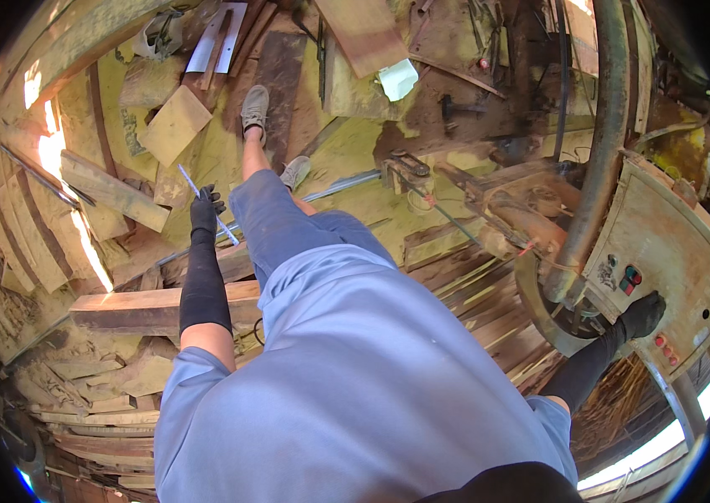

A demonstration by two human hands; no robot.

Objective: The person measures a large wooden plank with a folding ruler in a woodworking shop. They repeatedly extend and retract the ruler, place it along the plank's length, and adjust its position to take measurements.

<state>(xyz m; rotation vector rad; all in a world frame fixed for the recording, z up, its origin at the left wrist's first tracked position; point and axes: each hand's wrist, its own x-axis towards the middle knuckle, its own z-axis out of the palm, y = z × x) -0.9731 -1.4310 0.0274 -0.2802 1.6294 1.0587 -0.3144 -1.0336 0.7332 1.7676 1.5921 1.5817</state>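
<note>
My left hand [207,206], in a black glove and sleeve, is closed around a thin, straight, pale blue stick [188,178]. The stick sticks out past both sides of the fist; I cannot make out its exact kind. My right hand [645,315], also gloved in black, is against the face of a rusty, worn control panel [680,267]. It lies just below a dark switch with red and green parts [630,280] and above red buttons [666,348]. The dark glove hides how its fingers are bent.
A thick timber beam [166,308] lies beside my left arm. Boards [116,191] and a square wood piece [175,126] are scattered ahead. A metal rail [342,186] runs across the floor toward rusty machinery [531,222]. A large curved pipe [610,126] rises beside the panel.
</note>
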